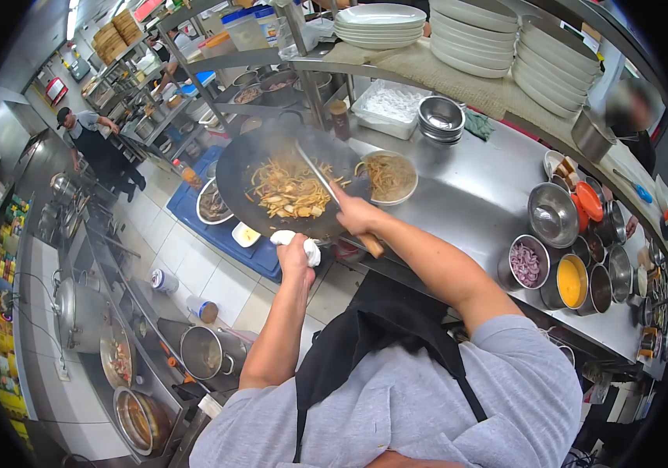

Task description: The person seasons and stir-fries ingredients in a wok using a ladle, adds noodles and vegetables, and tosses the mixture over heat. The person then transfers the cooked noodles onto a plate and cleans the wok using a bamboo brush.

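Inside the dark wok [233, 168], brown noodles [286, 186] lie tangled.

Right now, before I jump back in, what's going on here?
A person stands at a large wok with noodles in it. The right hand holds a long-handled utensil that reaches over the wok. The left hand holds a white cloth at the wok's near edge; any handle under it is hidden. A bowl of similar-looking food sits just right of the wok.

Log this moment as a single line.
left hand: gripping white cloth at wok's edge | right hand: holding wooden-handled utensil over wok | wok: noodles inside | nearby: dish of noodles
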Available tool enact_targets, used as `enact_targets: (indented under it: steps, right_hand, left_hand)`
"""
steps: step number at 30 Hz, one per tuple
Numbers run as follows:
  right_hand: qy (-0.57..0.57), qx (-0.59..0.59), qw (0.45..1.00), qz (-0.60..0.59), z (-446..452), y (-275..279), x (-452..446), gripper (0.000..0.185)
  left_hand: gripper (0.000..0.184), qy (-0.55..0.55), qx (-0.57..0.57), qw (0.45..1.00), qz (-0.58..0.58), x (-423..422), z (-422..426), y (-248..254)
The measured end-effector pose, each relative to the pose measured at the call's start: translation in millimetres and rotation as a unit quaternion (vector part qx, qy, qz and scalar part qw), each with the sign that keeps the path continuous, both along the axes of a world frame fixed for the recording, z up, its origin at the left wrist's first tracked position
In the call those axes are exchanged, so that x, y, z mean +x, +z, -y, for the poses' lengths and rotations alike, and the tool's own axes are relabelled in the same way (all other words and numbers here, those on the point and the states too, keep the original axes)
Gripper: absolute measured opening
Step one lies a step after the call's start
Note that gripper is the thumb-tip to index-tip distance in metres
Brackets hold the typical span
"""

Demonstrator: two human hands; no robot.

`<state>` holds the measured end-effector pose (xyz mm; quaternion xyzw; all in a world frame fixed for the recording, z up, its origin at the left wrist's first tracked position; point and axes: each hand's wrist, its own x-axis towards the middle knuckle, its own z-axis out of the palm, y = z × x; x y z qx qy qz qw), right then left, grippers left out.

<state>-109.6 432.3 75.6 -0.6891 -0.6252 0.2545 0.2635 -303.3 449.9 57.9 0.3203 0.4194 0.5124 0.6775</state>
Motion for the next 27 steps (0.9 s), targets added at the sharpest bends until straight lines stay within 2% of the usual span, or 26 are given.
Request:
enact_targets:
  steps: [1, 3, 6, 7, 8, 10, 14, 17, 20, 21, 23, 25, 26, 27]
  right_hand:
    - [0.003, 0.0, 1.0, -0.002, 14.1, 5.2, -5.7, 0.085]
    - [0.105, -0.073, 0.99, 0.054, 66.0, 33.4, 1.7, 0.084]
    - [0.123, -0.187, 0.951, 0.214, 119.8, 48.0, 43.8, 0.09]
    - [0.137, -0.066, 0.96, 0.235, 128.5, -0.7, 92.8, 0.087]
    - [0.111, -0.159, 0.951, 0.241, 136.0, 33.0, 106.8, 0.086]
    - [0.065, -0.2, 0.93, 0.302, 131.7, 60.3, 139.8, 0.087]
    - [-0.027, -0.14, 0.951, 0.273, 78.4, 75.8, 112.2, 0.088]
    - [-0.079, -0.042, 0.985, 0.146, 6.3, 17.2, 54.9, 0.089]
    - [-0.04, -0.047, 0.992, 0.108, 11.9, 15.5, 19.3, 0.087]
    - [-0.041, -0.049, 0.992, 0.107, 29.7, 19.7, 21.3, 0.087]
    - [0.042, -0.171, 0.962, 0.21, 87.8, 48.6, 40.9, 0.088]
    - [0.062, -0.162, 0.935, 0.309, 123.4, 54.3, 91.9, 0.085]
    - [0.007, -0.244, 0.949, 0.197, 126.3, 59.1, 127.4, 0.083]
    - [0.032, -0.164, 0.945, 0.28, 133.3, 54.5, 169.2, 0.08]
  left_hand:
    - [0.004, -0.008, -0.012, 1.0, 0.001, -3.6, -3.0, 1.6]
    - [0.003, -0.005, -0.034, 0.999, -0.008, -10.5, -12.2, 4.8]
    - [0.005, -0.036, -0.082, 0.995, 0.052, -21.8, -37.0, -7.0]
    - [0.005, -0.03, -0.082, 0.995, 0.053, -24.5, -37.2, -2.4]
    - [0.004, -0.026, -0.09, 0.994, 0.065, -26.3, -36.4, 4.1]
    - [0.003, -0.019, -0.091, 0.993, 0.074, -26.8, -38.2, 9.8]
    - [0.004, -0.006, -0.085, 0.995, 0.042, -17.6, -34.7, 16.0]
    - [0.004, 0.006, -0.056, 0.998, 0.032, -2.8, -20.1, 22.4]
    - [0.004, 0.003, -0.041, 0.999, 0.006, 7.2, -21.1, 23.3]
    - [0.004, 0.004, -0.038, 0.999, 0.02, 10.8, -24.2, 24.1]
    - [0.003, 0.0, -0.052, 0.996, 0.066, 9.3, -40.6, 19.0]
    - [0.003, 0.007, -0.066, 0.995, 0.074, 8.9, -45.4, 24.0]
    - [0.002, 0.005, -0.069, 0.995, 0.076, 5.3, -46.7, 24.6]
    - [0.002, 0.001, -0.074, 0.994, 0.075, 1.5, -45.1, 22.9]
